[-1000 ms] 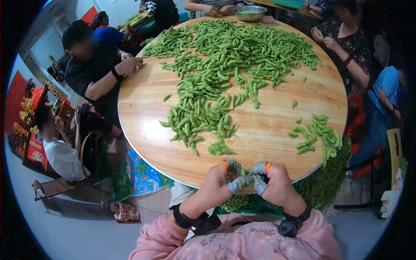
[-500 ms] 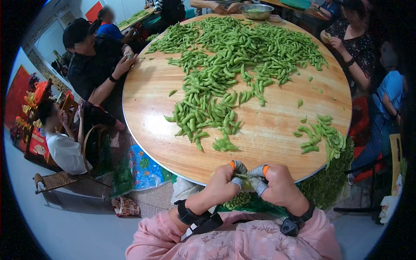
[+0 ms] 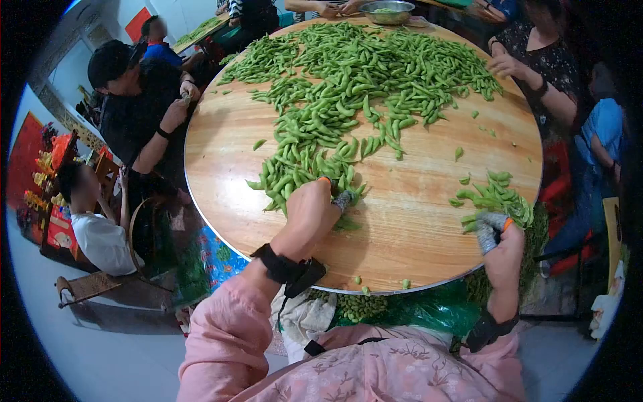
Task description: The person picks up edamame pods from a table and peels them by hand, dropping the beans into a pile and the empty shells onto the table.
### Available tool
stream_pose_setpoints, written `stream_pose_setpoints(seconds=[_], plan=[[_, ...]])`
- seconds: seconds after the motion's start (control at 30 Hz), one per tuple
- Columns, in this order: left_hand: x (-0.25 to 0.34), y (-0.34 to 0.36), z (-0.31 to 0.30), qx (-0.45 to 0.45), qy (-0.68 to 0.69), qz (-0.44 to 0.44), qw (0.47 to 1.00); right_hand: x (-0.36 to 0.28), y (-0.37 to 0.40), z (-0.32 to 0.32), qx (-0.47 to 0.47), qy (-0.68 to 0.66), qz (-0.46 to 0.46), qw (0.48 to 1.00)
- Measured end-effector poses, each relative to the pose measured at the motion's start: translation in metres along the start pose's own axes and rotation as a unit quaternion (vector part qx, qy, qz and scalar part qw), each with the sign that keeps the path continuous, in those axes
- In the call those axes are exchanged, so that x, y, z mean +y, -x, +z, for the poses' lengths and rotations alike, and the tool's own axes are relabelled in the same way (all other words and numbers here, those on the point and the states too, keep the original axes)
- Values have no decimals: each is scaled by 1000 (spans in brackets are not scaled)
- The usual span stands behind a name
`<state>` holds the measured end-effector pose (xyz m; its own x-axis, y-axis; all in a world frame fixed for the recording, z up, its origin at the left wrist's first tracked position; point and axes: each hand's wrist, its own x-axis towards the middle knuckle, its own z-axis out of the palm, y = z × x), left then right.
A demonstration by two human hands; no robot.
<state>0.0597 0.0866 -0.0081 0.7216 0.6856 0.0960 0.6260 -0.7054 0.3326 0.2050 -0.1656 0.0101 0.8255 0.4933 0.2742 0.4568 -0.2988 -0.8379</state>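
My left hand [image 3: 311, 208] reaches to the near end of a large pile of green soybean pods [image 3: 315, 127] on the round wooden table. Grey covers with orange bands sit on its thumb and index finger, which pinch among the pods; the tips are partly hidden. At the right, my right hand [image 3: 502, 251] wears similar covers. Its thumb and index finger are apart over a smaller heap of pods and flattened shells [image 3: 499, 194]. A few loose beans [image 3: 406, 284] lie at the near table edge. Below that edge are many shelled beans [image 3: 362, 306].
The round table [image 3: 415, 248] fills the middle. A metal bowl [image 3: 387, 13] stands at its far edge. People sit or stand around it, including a person in a black cap [image 3: 117, 67] at left. Green plastic [image 3: 435, 308] and a whitish cloth [image 3: 305, 313] hang below the near edge.
My hands have parted from their meeting place at the near edge. The left has moved forward to the big pile, the right outward to the smaller heap. Loose beans now show at the edge.
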Motion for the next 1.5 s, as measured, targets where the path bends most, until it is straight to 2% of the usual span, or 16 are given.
stream_pose_setpoints(seconds=[0.03, 0.1, 0.17, 0.3, 0.33, 0.4, 0.43, 0.5, 0.53, 0.57, 0.63, 0.7, 0.77, 1.0, 1.33, 1.5], plan=[[1, -4, -1, -1, -49, 19, 999, -2, 4, 5, -31, -62, 22, 997], [5, -7, -1, -17, -52, 9, 998, -5, 8, 15, -51, -56, 19, 997], [5, -6, 3, -5, -51, 57, 997, -13, 12, 29, -124, -130, 30, 983], [11, 9, -9, -37, -47, 87, 994, -22, 14, 53, -167, -200, 33, 965], [11, 16, -13, -102, 126, 80, 984, -24, 14, 58, -201, -235, 36, 950], [11, 28, -11, -190, 430, 74, 879, -22, 13, 68, -265, -321, 32, 909], [12, 33, -10, -191, 431, 74, 879, -25, 12, 70, -264, -320, 33, 909], [18, 44, -17, -289, 547, -17, 786, -34, 9, 73, -350, -389, 147, 840], [21, 49, -21, -327, 574, -42, 750, -33, 10, 75, -350, -388, 147, 840], [21, 54, -18, -327, 576, -42, 748, -31, 11, 79, -359, -405, 139, 829], [19, 62, -12, -346, 657, -44, 668, -30, 14, 80, -367, -420, 132, 819], [18, 68, -9, -331, 655, -68, 676, -33, 16, 76, -353, -445, 176, 804], [18, 71, -14, -354, 661, -108, 652, -35, 18, 73, -355, -449, 198, 796], [24, 76, -14, -320, 637, -81, 696, -42, 23, 67, -385, -421, 232, 788], [23, 79, -15, -311, 638, -59, 702, -42, 26, 70, -368, -404, 212, 810], [24, 84, -15, -320, 642, -74, 693, -28, 31, 83, -334, -376, 152, 850]])
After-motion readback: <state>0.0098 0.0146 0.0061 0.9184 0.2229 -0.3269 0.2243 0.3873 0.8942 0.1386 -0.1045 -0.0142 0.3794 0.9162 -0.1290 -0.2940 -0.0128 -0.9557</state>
